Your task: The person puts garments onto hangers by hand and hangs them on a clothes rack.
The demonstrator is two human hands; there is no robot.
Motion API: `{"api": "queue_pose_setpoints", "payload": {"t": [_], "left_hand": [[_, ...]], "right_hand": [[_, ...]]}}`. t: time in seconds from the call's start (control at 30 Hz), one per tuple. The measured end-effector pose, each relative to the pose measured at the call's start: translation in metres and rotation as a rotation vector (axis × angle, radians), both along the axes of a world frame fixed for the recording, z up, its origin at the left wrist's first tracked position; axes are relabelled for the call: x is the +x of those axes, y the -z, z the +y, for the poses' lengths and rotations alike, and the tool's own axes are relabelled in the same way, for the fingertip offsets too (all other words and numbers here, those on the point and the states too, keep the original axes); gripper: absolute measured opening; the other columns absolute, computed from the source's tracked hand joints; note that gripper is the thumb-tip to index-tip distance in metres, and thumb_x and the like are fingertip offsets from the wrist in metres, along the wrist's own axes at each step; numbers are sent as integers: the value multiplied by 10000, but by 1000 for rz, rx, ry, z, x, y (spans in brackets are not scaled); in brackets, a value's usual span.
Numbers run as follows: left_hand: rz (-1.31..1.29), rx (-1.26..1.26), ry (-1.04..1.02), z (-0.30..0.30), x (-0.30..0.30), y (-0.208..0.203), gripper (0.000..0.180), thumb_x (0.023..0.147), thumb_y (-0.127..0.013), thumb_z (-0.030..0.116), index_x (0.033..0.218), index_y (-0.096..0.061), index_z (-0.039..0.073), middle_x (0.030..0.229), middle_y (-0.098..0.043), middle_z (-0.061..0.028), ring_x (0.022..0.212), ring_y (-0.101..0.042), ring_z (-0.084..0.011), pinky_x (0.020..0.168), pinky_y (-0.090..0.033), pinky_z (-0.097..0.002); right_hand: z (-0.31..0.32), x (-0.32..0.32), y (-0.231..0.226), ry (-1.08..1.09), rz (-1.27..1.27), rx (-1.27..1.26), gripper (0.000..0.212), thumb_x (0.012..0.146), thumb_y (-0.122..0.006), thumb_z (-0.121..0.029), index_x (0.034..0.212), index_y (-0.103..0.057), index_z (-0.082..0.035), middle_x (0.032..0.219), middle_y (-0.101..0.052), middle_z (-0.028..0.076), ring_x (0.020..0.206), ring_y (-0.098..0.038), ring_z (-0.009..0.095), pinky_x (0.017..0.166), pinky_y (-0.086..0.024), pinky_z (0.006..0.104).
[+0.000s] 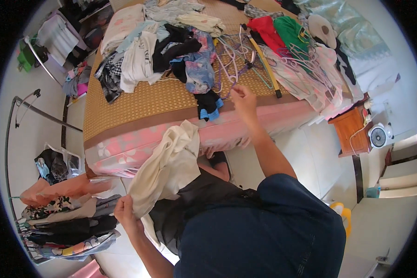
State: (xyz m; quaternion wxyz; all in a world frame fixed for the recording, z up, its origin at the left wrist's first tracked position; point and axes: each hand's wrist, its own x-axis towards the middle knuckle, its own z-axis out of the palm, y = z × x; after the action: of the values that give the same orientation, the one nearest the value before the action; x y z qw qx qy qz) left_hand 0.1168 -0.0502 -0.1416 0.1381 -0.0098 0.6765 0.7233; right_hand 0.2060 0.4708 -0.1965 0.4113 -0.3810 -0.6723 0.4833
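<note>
A cream garment (167, 160) lies draped over my lap, its upper part resting against the side of the bed; whether it is a top or trousers I cannot tell. My left hand (127, 214) is closed on its lower left end. My right hand (244, 102) reaches over the edge of the bed, fingers pinched on a purple clothes hanger (219, 75). Other hangers lie tangled just beyond it. To the left of that hand are black and blue socks (209, 105) and a blue-pink patterned garment (200, 69).
Heaped clothes, including a white garment (139, 60), cover the far bed (116, 111). A yellow-and-black bar (266, 65) and pink hangers (312, 69) lie to the right. A clothes rack (9, 153) with hung garments stands left. A small fan (378, 136) sits beside a wooden cabinet (351, 132).
</note>
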Motion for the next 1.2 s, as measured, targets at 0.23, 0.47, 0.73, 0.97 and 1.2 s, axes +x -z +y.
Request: {"api": "queue_pose_setpoints", "payload": {"t": [0.23,0.47,0.73,0.97,1.2], "left_hand": [[0,-22,15,1,6,-2,165,998,-733,138,892,-676,24,835,-670,-2,740,-570,-68,702,-462,-244],[9,-31,7,7,13,-8,141,989,-735,104,896,-669,22,851,-681,-11,744,-577,-69,720,-471,-241],[-11,-34,-15,9,21,-7,101,990,-731,86,920,-690,26,891,-719,-23,780,-632,-87,766,-512,-244],[-14,-45,-43,9,24,-14,103,980,-743,78,954,-694,-9,898,-727,-45,772,-633,-83,755,-509,-242],[-19,-52,-64,10,29,-10,114,982,-740,86,954,-690,-13,890,-721,-41,765,-619,-76,749,-494,-231]], "right_hand": [[38,14,6,63,35,-152,279,923,-732,-149,1134,-710,32,1000,-754,114,875,-710,191,795,-558,338],[67,1,3,79,-60,93,259,931,-723,-163,1132,-704,-1,953,-729,135,885,-710,260,808,-546,387],[68,-19,-13,26,-556,633,484,900,-771,-387,1271,-702,-84,1210,-681,199,1091,-688,380,926,-553,474],[96,-48,-13,-128,-645,343,397,880,-778,-353,1178,-743,-93,1041,-711,170,974,-709,389,842,-562,485],[69,-28,-54,-280,106,-396,120,917,-730,-169,867,-685,-70,708,-610,-7,559,-541,120,465,-408,309]]}}
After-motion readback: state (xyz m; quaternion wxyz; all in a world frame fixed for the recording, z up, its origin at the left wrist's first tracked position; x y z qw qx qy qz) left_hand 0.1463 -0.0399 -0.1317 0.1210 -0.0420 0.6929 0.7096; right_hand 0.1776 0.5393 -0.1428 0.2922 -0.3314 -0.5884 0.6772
